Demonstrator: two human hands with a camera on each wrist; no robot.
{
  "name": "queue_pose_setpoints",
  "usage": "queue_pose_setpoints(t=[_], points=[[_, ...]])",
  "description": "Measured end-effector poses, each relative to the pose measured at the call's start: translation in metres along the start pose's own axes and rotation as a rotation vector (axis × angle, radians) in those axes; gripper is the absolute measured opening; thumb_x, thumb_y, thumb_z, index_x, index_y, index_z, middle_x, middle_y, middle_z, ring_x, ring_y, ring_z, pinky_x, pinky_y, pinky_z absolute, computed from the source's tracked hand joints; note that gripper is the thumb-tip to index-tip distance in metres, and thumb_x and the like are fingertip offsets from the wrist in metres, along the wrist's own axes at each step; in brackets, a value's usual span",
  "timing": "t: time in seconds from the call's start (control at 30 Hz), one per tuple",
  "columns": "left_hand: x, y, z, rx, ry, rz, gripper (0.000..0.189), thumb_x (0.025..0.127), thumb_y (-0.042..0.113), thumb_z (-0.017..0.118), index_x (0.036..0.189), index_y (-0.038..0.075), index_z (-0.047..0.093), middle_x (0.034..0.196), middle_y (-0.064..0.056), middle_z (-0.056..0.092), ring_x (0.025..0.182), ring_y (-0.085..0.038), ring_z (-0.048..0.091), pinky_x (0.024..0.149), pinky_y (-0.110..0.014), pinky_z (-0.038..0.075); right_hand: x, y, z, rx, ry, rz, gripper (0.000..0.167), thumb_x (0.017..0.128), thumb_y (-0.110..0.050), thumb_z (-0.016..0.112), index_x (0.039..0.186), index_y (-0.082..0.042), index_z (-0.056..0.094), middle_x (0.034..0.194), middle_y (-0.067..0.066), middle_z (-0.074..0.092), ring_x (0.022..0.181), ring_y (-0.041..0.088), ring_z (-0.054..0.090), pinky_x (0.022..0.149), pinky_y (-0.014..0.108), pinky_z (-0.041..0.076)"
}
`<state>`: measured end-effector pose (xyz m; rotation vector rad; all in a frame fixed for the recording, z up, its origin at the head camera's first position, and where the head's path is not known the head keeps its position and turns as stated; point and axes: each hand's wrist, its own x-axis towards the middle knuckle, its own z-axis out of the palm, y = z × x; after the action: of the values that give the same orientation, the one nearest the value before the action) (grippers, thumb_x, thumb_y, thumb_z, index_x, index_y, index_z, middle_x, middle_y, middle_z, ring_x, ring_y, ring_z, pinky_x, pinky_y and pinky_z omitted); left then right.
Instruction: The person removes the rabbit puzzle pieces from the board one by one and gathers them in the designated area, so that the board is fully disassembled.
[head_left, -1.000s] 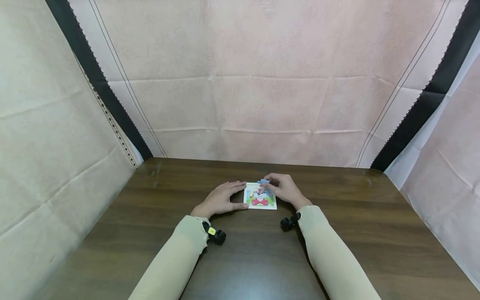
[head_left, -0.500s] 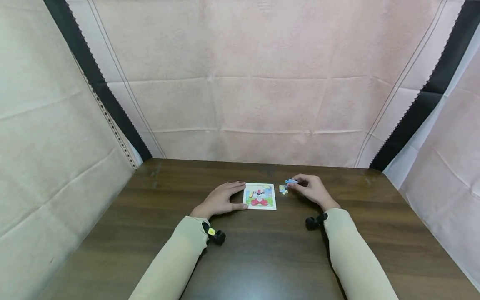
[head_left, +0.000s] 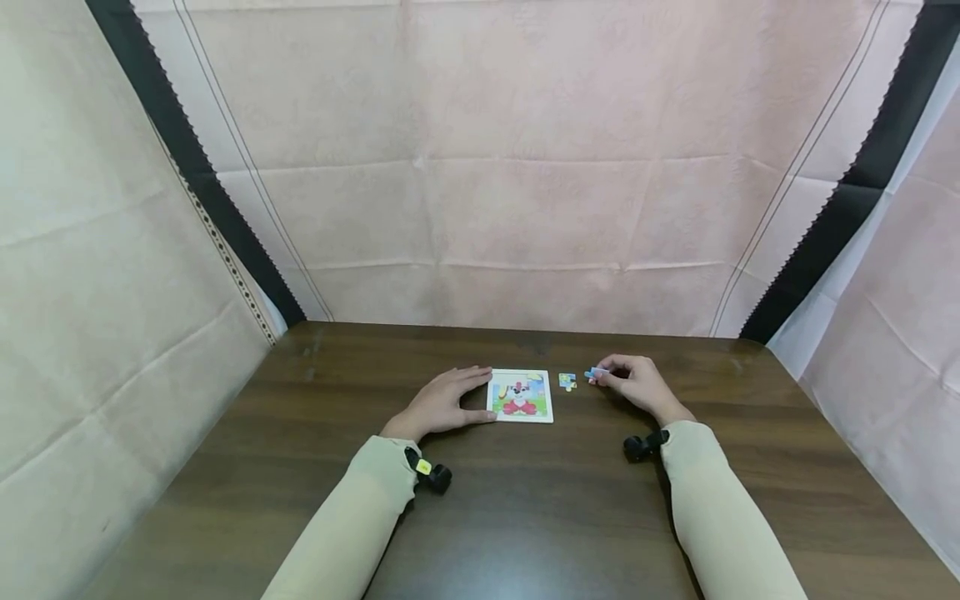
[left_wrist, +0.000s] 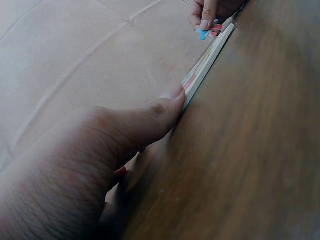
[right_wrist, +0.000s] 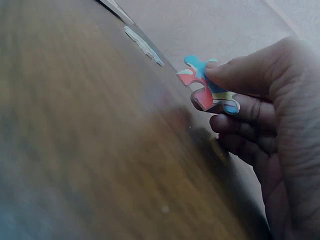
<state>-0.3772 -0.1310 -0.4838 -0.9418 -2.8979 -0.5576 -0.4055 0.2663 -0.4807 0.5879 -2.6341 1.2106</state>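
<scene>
A small white-framed jigsaw puzzle with a cartoon animal picture lies on the table. At its left edge is my left hand, the straight fingers at the far corner and the thumb touching the near corner. To the right of the puzzle, my right hand pinches a jigsaw piece between thumb and fingers. That piece has blue, red and yellow parts and is tilted up over the tabletop. Another jigsaw piece lies flat between the puzzle and my right hand.
The brown wooden table reaches back to a pale fabric wall. Similar fabric panels rise on the left and right, with black strips along the corners. A dark camera is strapped to each wrist.
My right hand has moved right, away from the puzzle, carrying the pinched piece. The loose piece beside the puzzle, first hidden by that hand, now shows. My left hand stays at the puzzle's edge.
</scene>
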Motion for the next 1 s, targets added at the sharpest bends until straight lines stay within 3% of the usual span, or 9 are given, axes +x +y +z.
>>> queue_pose_setpoints(t=[0.53,1.0], points=[[0.0002,0.0011,0.0007,0.018,-0.005,-0.019,0.091,0.084,0.079,0.056,0.157,0.027,0.038,0.162,0.005,0.034,0.150,-0.017,0.027,0.122,-0.041,0.018,0.0000,0.0015,0.0013,-0.020,-0.028,-0.007,0.014,0.098,-0.030,0.069,0.094,-0.018,0.075,0.083,-0.004,0.071,0.079,0.018,0.065,0.073,0.035,0.052],[0.0008,-0.0008,0.0007,0.019,0.001,0.001,0.091,0.085,0.079,0.055,0.157,0.026,0.039,0.161,0.004,0.035,0.149,-0.017,0.028,0.122,-0.043,0.020,-0.0017,-0.0003,0.0000,0.007,-0.064,-0.004,0.015,0.096,-0.029,0.071,0.090,-0.016,0.075,0.080,-0.001,0.070,0.073,0.020,0.061,0.063,0.032,0.051]])
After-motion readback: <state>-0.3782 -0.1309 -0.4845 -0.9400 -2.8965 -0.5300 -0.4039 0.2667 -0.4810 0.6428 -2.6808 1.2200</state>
